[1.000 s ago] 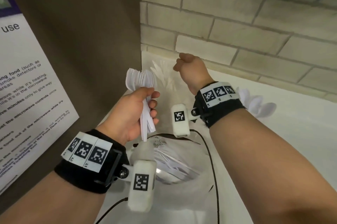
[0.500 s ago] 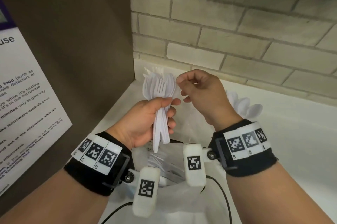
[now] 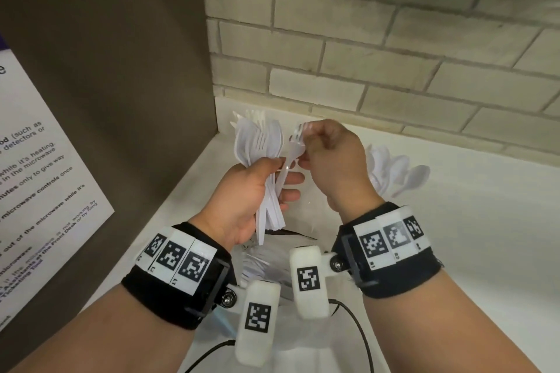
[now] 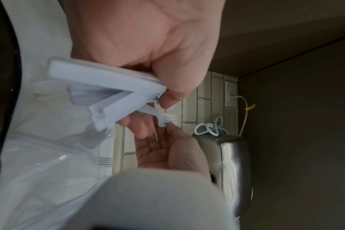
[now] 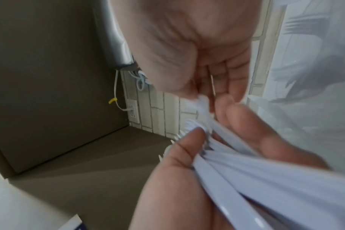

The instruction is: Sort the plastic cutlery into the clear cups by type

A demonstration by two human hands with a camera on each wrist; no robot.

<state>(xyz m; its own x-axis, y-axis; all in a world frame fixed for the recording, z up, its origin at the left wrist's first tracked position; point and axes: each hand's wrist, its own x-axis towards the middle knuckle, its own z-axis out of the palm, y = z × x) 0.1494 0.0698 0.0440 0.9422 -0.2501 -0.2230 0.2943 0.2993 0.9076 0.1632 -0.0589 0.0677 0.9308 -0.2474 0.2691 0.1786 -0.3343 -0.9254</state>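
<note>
My left hand [image 3: 257,187] grips a bundle of white plastic cutlery [image 3: 260,148] by the handles, heads up; forks and spoons show in it. In the left wrist view the bundle's handles [image 4: 112,87] fan out below my thumb. My right hand [image 3: 327,157] pinches the head of one white fork [image 3: 295,145] at the bundle's right side. A clear cup of white spoons [image 3: 397,172] stands behind my right hand. More white forks [image 3: 251,118] stick up behind the bundle; their cup is hidden.
A clear plastic bag [image 3: 263,260] with more cutlery lies under my wrists on the white counter [image 3: 469,236]. A brown panel with a notice [image 3: 100,99] rises on the left, a brick wall [image 3: 363,54] behind. A metal appliance [image 4: 232,163] hangs above.
My right hand came back from the back corner to the bundle and now pinches one fork. The left hand has kept its hold on the bundle.
</note>
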